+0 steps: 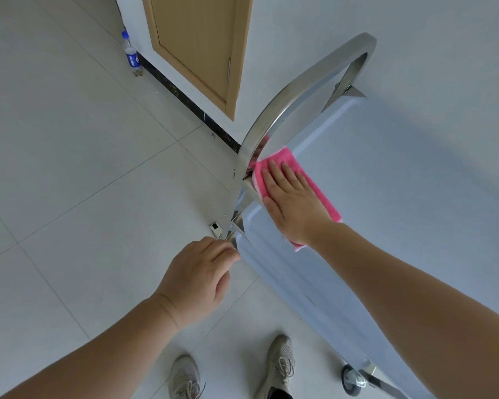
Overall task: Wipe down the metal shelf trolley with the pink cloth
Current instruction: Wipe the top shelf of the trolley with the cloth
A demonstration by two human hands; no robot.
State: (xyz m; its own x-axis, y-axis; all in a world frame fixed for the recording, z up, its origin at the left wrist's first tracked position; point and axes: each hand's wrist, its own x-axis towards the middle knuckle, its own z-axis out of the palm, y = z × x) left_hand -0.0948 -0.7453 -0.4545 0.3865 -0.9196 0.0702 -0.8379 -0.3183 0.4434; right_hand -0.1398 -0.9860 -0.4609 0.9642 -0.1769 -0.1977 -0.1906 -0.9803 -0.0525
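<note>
Trolley [386,197] runs lengthwise away from the person, handle hoop [285,102] at the near-left end. Right hand [291,203] presses flat on the pink cloth [283,165] by that corner; left hand [196,277] grips the frame post, open floor [69,168] leftward.

Even, soft daylight-type lighting from where I sit — bright, no hard glare. Faint diffuse shadow on the wall [415,90] right of the trolley handle [297,90], which shows mild specular sheen. Strong wide-angle distortion: handle bows, floor tiles [69,168] splay twd edges. Focus ok at center, slightly soft at corners — some compression smear on forearms.
</note>
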